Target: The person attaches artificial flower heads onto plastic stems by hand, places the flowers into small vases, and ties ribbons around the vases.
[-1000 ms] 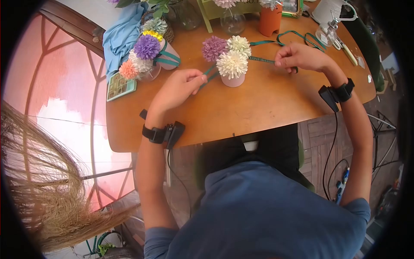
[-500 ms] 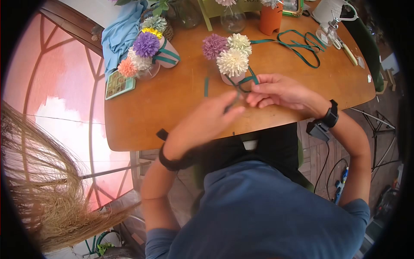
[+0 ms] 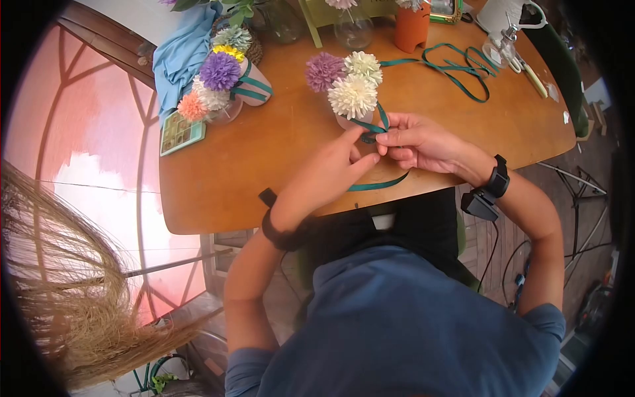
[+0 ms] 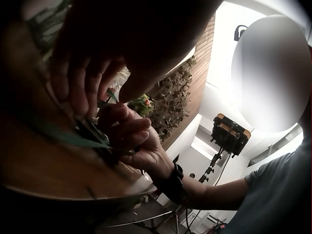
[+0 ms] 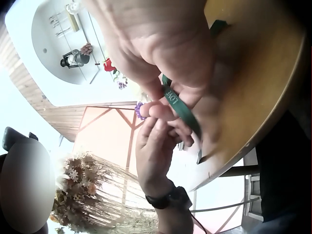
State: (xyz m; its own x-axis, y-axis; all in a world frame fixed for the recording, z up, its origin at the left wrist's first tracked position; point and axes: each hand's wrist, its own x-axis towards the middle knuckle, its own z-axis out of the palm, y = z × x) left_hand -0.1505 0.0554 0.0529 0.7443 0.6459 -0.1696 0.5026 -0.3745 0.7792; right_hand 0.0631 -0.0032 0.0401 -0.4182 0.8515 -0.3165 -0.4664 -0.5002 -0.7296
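Note:
A cup (image 3: 345, 122) holding one purple and two cream pompom flowers (image 3: 352, 96) stands in front of the person. Green ribbon (image 3: 383, 116) runs from its front into both hands. The right hand (image 3: 423, 143) pinches the ribbon between thumb and fingers, close to the cup's lower right. From the left, the left hand (image 3: 324, 173) meets it, its curled fingers on the ribbon; its fingertips are partly hidden. In the right wrist view, lettered ribbon (image 5: 178, 105) crosses between the fingers of both hands. Dark blur covers much of the left wrist view, where ribbon (image 4: 73, 138) trails beside the fingers.
Back left on the table (image 3: 264, 172) are a second flower bunch (image 3: 220, 71), a ribboned pink cup (image 3: 254, 86) and a mint-framed box (image 3: 182, 132). Loose ribbon (image 3: 456, 67), an orange pot (image 3: 411, 30), a glass bottle (image 3: 501, 49) and scissors (image 3: 531, 77) lie or stand at back right.
Both hands have come together from either side of the cup to its front, bringing the ribbon along. The right hand let go of the ribbon at back right. A ribbon end now lies near the front edge.

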